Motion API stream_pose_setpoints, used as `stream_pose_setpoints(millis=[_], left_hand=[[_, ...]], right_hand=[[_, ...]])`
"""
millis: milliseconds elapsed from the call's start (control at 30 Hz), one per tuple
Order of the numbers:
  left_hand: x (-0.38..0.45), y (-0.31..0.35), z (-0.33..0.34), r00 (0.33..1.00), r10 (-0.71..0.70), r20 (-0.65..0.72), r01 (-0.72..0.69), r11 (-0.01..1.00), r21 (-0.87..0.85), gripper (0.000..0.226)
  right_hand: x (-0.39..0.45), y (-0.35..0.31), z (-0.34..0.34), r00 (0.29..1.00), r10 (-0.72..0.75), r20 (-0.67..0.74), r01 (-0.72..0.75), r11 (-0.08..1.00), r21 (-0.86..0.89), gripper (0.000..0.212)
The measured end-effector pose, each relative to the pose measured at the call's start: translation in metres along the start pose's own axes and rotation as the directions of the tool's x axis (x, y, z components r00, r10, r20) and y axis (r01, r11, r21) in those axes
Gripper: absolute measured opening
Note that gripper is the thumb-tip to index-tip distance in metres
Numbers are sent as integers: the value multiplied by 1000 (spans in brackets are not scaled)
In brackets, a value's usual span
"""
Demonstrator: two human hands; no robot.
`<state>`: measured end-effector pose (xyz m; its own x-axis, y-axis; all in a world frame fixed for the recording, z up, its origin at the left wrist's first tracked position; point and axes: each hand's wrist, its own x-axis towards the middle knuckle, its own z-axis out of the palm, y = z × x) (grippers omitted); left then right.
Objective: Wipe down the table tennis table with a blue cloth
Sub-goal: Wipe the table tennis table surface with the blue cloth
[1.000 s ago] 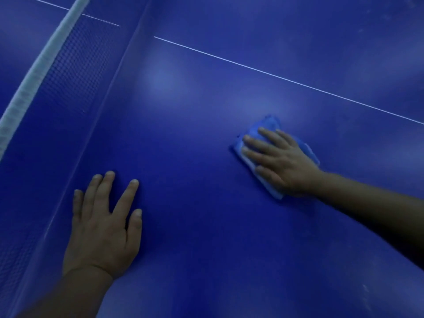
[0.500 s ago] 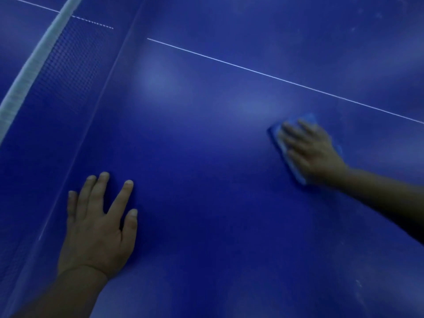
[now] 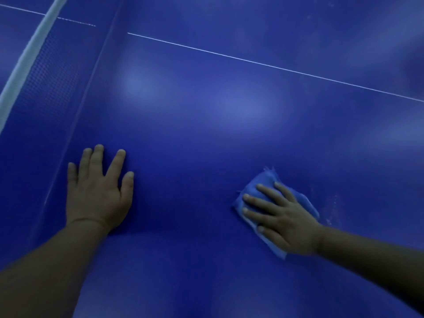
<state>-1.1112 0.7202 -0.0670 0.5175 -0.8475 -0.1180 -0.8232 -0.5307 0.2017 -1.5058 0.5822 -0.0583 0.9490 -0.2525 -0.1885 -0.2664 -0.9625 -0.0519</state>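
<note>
Two hands are in contact with the blue tabletop (image 3: 229, 138), and the white centre line (image 3: 252, 61) serves as reference throughout. The right hand (image 3: 282, 219) lies flat on the folded blue cloth (image 3: 263, 182), fingers straight and spread, pressing rather than gripping; the cloth sits well on the near side of the line, its frayed corner pointing toward it. The left hand (image 3: 98, 189) is planted palm-down and empty, fingers extended, also near side of the line and close to the net (image 3: 46, 76), which the line meets at upper left. Pale specks (image 3: 332, 207) show on the surface just beside the cloth, further along the line away from the net; they are judged to be dust or residue not yet collected. Recommended practice for the stroke in hand: keep the palm and all fingers loaded evenly so the cloth does not bunch or slip from under the hand, run overlapping passes parallel to the line, and carry the next pass across the specked patch. The bracing hand should take body weight only, leaving the wiping arm free. Surface glare limits judgement of how much has been cleaned.
</note>
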Motion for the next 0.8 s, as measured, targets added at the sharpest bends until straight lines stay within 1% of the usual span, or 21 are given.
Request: stream_pose_setpoints(millis=[33, 67, 100, 133, 167, 200, 233, 267, 300, 367, 433, 467, 500, 567, 600, 633, 667, 700, 733, 767, 800], left_hand=[[-2, 1, -2, 1000, -5, -8, 5, 1000, -6, 75], [-5, 1, -4, 1000, -6, -22, 5, 1000, -22, 73], [-11, 3, -6, 999, 11, -41, -12, 999, -41, 71], [-22, 4, -8, 997, 54, -61, -57, 997, -53, 69], [-37, 7, -7, 989, 127, -79, -131, 990, -50, 67], [-57, 10, -4, 972, 216, -96, -220, 975, -42, 65], [-78, 13, 1, 948, 302, -101, -307, 951, -43, 63], [-100, 16, 7, 921, 379, -89, -384, 922, -50, 62], [-119, 18, 12, 894, 444, -62, -447, 893, -57, 62], [-146, 19, 22, 838, 545, 12, -544, 838, -49, 64], [-158, 17, 28, 800, 594, 81, -595, 804, -24, 64], [-159, 16, 29, 796, 597, 103, -598, 801, -25, 64], [-158, 16, 29, 795, 594, 122, -595, 803, -29, 65], [-157, 18, 28, 798, 585, 141, -585, 809, -45, 66], [-157, 19, 26, 803, 579, 140, -578, 814, -52, 66], [-157, 20, 26, 804, 578, 139, -577, 815, -52, 66], [-157, 20, 25, 802, 581, 140, -580, 813, -50, 65], [-158, 20, 24, 801, 582, 137, -582, 812, -49, 63], [-158, 21, 24, 801, 584, 129, -583, 811, -52, 60], [-158, 21, 24, 801, 585, 125, -583, 810, -55, 59], [-158, 21, 24, 802, 585, 123, -582, 811, -60, 59]], right_hand=[[8, 17, -5, 1000, -19, -14, 19, 999, -32, 46], [24, 38, -8, 999, 0, -36, -3, 996, -93, 45], [41, 61, -11, 991, 101, -92, -113, 985, -134, 44], [58, 83, -17, 962, 243, -121, -257, 959, -120, 42], [72, 98, -24, 903, 404, -148, -418, 905, -76, 42], [80, 106, -26, 814, 553, -176, -563, 826, -8, 44], [85, 104, -26, 730, 656, -194, -657, 751, 67, 47], [84, 92, -23, 705, 680, -202, -678, 729, 92, 49], [75, 72, -18, 736, 643, -213, -647, 760, 60, 49], [33, 12, -5, 845, 491, -211, -499, 866, 15, 51], [-32, -70, 18, 940, 324, -107, -324, 946, 19, 49], [-66, -110, 27, 967, 248, -51, -247, 968, 34, 48], [-93, -138, 32, 982, 188, -17, -187, 981, 62, 47], [-116, -145, 30, 996, 93, -9, -92, 993, 75, 45], [-110, -132, 28, 995, 93, -30, -92, 995, 34, 44], [-99, -115, 26, 984, 162, -69, -162, 987, 9, 43], [-82, -98, 21, 943, 311, -120, -310, 950, 27, 44], [-63, -83, 16, 854, 500, -146, -491, 866, 92, 45], [-43, -71, 12, 721, 675, -153, -657, 737, 159, 46], [-24, -67, 11, 572, 808, -141, -776, 589, 226, 47], [-9, -69, 12, 455, 882, -123, -839, 471, 274, 48]])
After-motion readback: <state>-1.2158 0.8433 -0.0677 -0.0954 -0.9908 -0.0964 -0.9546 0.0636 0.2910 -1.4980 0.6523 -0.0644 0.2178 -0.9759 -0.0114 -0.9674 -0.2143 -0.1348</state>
